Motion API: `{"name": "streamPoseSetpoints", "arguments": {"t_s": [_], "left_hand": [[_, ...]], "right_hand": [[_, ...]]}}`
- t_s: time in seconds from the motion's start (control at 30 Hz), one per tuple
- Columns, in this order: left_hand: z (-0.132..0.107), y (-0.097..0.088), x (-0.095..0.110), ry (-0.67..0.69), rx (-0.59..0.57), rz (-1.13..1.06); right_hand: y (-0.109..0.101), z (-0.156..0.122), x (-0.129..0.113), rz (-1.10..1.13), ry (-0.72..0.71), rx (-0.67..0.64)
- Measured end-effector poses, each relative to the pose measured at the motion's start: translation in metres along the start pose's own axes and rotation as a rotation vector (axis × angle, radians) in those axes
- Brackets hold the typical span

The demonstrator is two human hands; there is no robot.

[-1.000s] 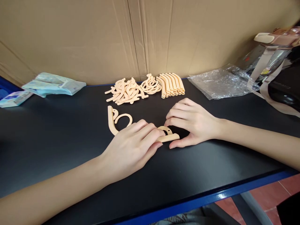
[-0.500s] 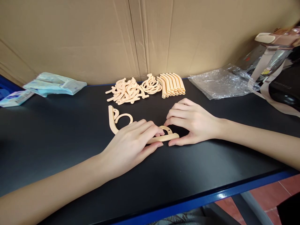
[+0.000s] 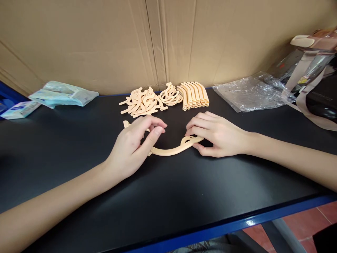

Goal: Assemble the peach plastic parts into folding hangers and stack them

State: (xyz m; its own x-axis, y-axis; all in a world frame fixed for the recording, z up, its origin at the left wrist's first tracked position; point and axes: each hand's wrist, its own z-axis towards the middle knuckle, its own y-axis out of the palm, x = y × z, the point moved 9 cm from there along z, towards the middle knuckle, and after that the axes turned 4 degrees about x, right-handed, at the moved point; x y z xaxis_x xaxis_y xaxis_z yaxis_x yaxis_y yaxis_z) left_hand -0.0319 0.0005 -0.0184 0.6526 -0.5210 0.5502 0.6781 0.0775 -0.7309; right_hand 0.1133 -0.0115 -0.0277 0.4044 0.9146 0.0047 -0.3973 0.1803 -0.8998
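My right hand [image 3: 214, 135] pinches the right end of a beige curved hanger arm [image 3: 171, 151] between thumb and fingers. A small curved piece [image 3: 185, 139] with a hole sits against that arm beside my fingertips. My left hand [image 3: 138, 142] is over the left part of the hanger, its thumb and fingers a little apart with nothing between them. Behind it, the tip of another hanger arm [image 3: 126, 124] shows; the hook and the joint are mostly hidden by this hand.
At the back lie a pile of loose beige pieces [image 3: 143, 102], several hooks [image 3: 171, 95] and stacked hanger arms [image 3: 193, 95]. A clear plastic bag [image 3: 250, 93] and a strapped bottle [image 3: 302, 66] are on the right. Tissue packs [image 3: 63, 94] lie left, before a cardboard wall [image 3: 92, 45].
My left hand has let go of the hanger arm and moved left and up. My right hand has closed on the arm's right end, which now tilts upward.
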Motion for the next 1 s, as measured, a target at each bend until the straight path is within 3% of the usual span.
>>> {"name": "streamPoseSetpoints", "arguments": {"t_s": [0.1, 0.33, 0.6, 1.0], "left_hand": [[0.001, -0.001, -0.003, -0.052, 0.014, -0.041], [0.001, 0.003, -0.002, 0.022, -0.027, -0.083], [-0.014, 0.028, 0.032, 0.388, -0.377, -0.093], [-0.020, 0.039, 0.033, 0.414, -0.490, -0.027]], "right_hand": [[0.002, 0.000, 0.006, 0.007, 0.054, -0.013], [0.003, -0.004, 0.019, 0.020, 0.119, -0.001], [-0.011, -0.006, 0.027, -0.015, 0.227, 0.213], [-0.019, -0.005, -0.011, 0.151, -0.046, 0.211]]}}
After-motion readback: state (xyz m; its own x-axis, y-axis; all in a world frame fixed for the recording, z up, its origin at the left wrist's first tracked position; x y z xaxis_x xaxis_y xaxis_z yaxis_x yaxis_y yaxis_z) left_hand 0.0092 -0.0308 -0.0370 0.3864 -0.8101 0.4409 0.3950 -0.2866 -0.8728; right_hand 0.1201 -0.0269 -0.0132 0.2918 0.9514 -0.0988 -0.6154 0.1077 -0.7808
